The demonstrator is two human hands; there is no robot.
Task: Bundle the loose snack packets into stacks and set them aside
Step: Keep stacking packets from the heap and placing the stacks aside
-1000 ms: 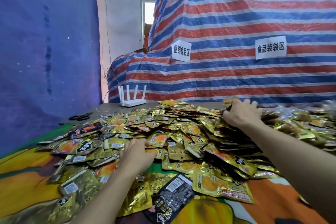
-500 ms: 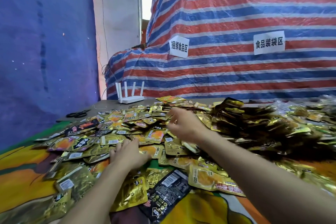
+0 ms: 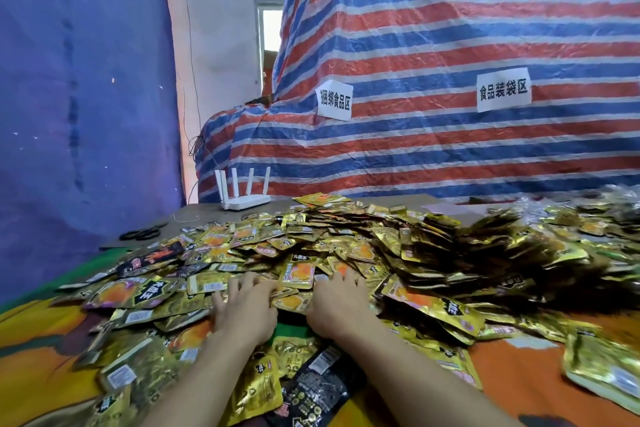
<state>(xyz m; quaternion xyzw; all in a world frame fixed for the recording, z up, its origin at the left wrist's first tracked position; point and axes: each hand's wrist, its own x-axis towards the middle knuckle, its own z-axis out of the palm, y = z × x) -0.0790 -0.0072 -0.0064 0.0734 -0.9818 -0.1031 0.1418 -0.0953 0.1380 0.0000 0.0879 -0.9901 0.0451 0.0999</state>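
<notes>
A wide heap of loose gold snack packets (image 3: pixel 363 246) covers the table, with a few black packets (image 3: pixel 313 388) among them. My left hand (image 3: pixel 244 310) lies palm down at the near edge of the heap, fingers spread over gold packets. My right hand (image 3: pixel 337 305) lies beside it, also palm down with fingers spread, touching the packets between the two hands. Neither hand has a packet lifted. Both fingertips are partly buried among packets.
A colourful orange and green cloth (image 3: pixel 540 378) covers the near table. A white router (image 3: pixel 244 199) and black scissors (image 3: pixel 142 233) sit at the far left. A striped tarp (image 3: pixel 433 135) with two paper signs rises behind; a blue sheet hangs at left.
My right hand has come back from the far right of the heap to the near middle, beside my left hand. The heap at right looks pushed up. The left hand shifted slightly forward.
</notes>
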